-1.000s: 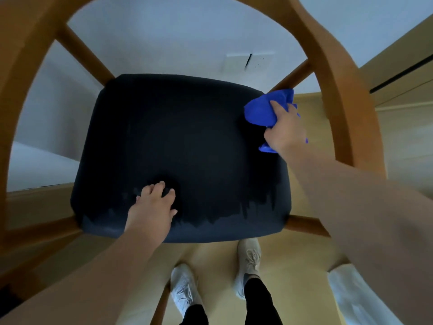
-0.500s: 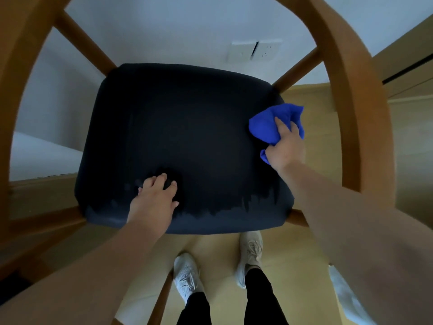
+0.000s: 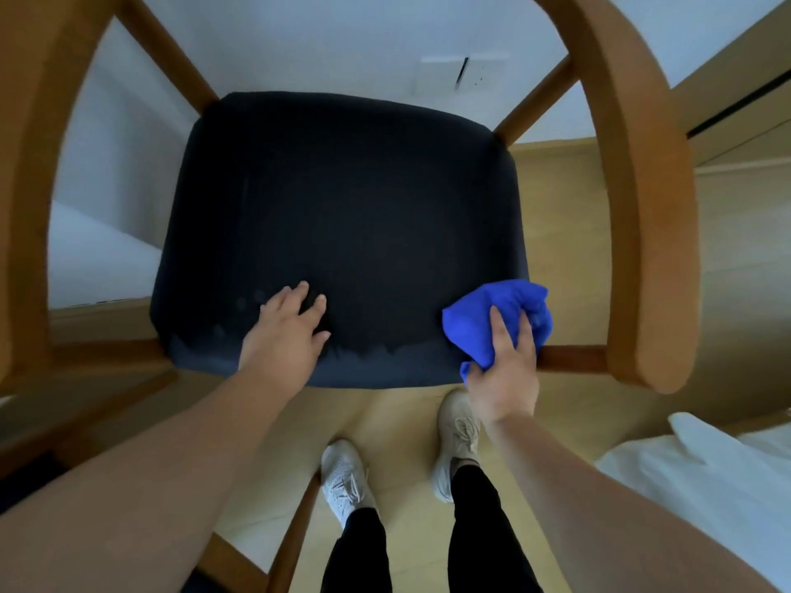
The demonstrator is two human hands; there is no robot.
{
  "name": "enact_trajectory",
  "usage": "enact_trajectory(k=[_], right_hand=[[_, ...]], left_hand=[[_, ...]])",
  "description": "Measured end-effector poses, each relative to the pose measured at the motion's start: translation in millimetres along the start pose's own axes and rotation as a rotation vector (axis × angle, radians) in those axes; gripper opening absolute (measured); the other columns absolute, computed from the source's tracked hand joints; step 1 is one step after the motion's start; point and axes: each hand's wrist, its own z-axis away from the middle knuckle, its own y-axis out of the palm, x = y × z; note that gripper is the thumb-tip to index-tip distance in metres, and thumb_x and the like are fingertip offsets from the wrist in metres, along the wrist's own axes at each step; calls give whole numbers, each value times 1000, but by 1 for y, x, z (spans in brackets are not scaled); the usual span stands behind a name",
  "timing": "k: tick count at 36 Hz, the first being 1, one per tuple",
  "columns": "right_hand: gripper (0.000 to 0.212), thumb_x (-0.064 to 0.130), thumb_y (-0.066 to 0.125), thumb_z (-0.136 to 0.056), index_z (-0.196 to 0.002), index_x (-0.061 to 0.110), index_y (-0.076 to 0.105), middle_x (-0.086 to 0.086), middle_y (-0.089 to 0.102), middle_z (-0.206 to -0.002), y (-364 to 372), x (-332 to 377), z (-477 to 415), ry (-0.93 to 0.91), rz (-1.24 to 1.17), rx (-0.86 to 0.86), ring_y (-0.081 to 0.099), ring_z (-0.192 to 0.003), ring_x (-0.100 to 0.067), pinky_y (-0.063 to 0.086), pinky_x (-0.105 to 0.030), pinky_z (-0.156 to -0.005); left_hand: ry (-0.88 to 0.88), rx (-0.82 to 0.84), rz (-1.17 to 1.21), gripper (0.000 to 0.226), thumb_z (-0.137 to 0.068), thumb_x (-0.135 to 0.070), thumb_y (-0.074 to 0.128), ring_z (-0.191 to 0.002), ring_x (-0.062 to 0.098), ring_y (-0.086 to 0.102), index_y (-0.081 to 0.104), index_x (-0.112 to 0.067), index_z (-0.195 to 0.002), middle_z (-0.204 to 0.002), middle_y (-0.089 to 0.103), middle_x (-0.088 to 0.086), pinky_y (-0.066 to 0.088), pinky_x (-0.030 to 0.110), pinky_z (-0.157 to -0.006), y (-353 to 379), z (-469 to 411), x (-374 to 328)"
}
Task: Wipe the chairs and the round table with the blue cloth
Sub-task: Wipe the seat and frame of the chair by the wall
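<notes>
A pale wooden floor (image 3: 560, 233) is seen from above, with a plain white wall (image 3: 325, 40) beyond it and a white double wall socket (image 3: 462, 77) set low on that wall. A light wood panel with a dark slot (image 3: 736, 100) is seen at the upper right, and a piece of crumpled white fabric (image 3: 702, 477) is seen at the lower right edge. The middle of the view is filled by a chair (image 3: 342, 233) with a dark, matt, padded seat of rounded-square shape, carried in a smooth brown wooden frame. A broad curved armrest (image 3: 642, 207) is seen on the right and another (image 3: 30, 186) on the left, joined to the seat by slanting struts; the right armrest stands just beside the cloth. The blue cloth (image 3: 496, 318) is bunched into soft folds and is pressed on the near right corner of the seat, partly over its edge. It is gripped by the right hand (image 3: 505, 370), whose fingers are closed over it. The left hand (image 3: 286, 331) is laid flat and open on the near part of the seat, fingers spread, with nothing held. A lighter, uneven band is seen along the seat's front edge. Below the seat, two pale laced shoes (image 3: 346, 477) and black trouser legs (image 3: 483, 528) are seen on the floor, with another wooden strut (image 3: 295, 532) beside the left shoe.
</notes>
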Motion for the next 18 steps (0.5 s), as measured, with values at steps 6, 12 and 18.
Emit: enact_trajectory(k=[6, 12, 18], right_hand=[[86, 16, 69, -80, -151, 30, 22, -10, 4, -160, 3, 8, 1, 4, -43, -39, 9, -146, -30, 35, -48, -109], [84, 16, 71, -81, -151, 26, 25, -9, 5, -160, 19, 42, 26, 50, -97, -36, 10, -146, -30, 32, -52, -109], [77, 11, 67, -81, -149, 23, 32, -13, 10, -160, 59, 113, 69, -146, -65, 48, 7, -146, -37, 17, -49, -117]], left_hand=[[47, -52, 4, 49, -97, -33, 42, -140, 20, 24, 36, -20, -144, -153, 29, 3, 19, 32, -113, -11, 38, 14], [34, -152, 3, 44, -93, -25, 51, -128, 18, 42, 49, -17, -136, -139, 49, 0, 38, 33, -103, -45, 81, 51], [-5, -128, 22, 43, -94, -23, 50, -129, 16, 42, 49, -19, -136, -140, 49, -2, 43, 33, -97, -56, 114, 80]])
